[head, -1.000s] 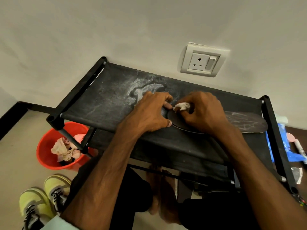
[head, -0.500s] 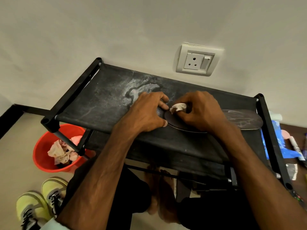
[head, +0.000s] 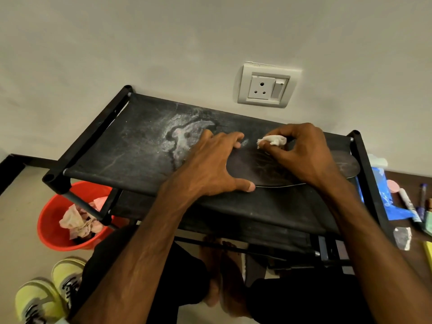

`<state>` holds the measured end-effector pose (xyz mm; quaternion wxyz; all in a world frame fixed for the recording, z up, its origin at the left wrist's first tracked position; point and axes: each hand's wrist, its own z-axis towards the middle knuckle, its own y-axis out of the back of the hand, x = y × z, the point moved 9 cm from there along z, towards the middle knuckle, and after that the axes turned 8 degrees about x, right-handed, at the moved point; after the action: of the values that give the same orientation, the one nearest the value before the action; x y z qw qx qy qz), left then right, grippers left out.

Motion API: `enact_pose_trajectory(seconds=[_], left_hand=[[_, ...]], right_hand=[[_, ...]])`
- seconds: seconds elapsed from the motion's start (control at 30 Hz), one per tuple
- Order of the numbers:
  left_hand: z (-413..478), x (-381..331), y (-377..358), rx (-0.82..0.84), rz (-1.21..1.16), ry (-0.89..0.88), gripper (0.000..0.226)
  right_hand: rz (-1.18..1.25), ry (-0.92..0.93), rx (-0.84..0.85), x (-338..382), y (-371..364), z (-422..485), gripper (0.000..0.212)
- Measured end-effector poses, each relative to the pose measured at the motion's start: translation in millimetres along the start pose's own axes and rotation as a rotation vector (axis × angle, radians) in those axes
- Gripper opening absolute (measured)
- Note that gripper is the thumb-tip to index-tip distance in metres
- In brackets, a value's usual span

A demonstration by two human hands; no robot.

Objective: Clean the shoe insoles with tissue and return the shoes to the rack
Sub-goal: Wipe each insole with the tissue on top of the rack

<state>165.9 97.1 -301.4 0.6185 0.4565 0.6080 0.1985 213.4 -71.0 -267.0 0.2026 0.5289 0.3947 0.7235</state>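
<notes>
A dark shoe insole (head: pixel 254 170) lies flat on the top fabric shelf of the black shoe rack (head: pixel 140 148), running left to right. My left hand (head: pixel 210 167) presses down on its left end with spread fingers. My right hand (head: pixel 304 153) pinches a small white wad of tissue (head: pixel 272 140) at the insole's far edge. The insole's right end (head: pixel 346 163) shows pale scuff marks. A pair of yellow-green sneakers (head: pixel 46 298) stands on the floor at the lower left.
A red bucket (head: pixel 53 230) with crumpled used tissues sits under the rack's left corner. A wall socket (head: pixel 266 86) is behind the rack. Blue plastic (head: pixel 383 192), markers (head: pixel 409 206) and small items lie on the floor at right. My bare feet (head: pixel 222 277) show below the rack.
My right hand with the tissue has slid away from the left hand toward the far right edge of the insole, uncovering more of its surface. The left hand's fingers have spread wider.
</notes>
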Motion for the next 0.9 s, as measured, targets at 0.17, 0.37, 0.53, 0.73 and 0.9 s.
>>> enact_pose_trajectory(seconds=[0.17,0.37,0.53,0.73,0.9], left_hand=[[5.7,-0.8,-0.7,-0.041,-0.028,-0.018,0.12],[3.5,9.9,7.8,0.014,-0.025,-0.015,0.117],[-3.9,24.8,16.6,0.052,-0.081,-0.014,0.099],[0.0,28.2,17.9,0.026,-0.077,0.007,0.056],[1.7,32.1,16.3,0.016,-0.005,0.088,0.062]], right_hand=[[-0.015,0.063,0.044,10.5,-6.7,-1.4,0.009],[-0.003,0.073,0.093,8.7,-13.5,-2.1,0.01],[-0.001,0.104,0.126,19.0,-23.9,1.0,0.014],[-0.133,0.125,0.226,32.3,-47.5,15.8,0.013],[-0.251,0.089,0.31,32.8,-56.2,14.4,0.019]])
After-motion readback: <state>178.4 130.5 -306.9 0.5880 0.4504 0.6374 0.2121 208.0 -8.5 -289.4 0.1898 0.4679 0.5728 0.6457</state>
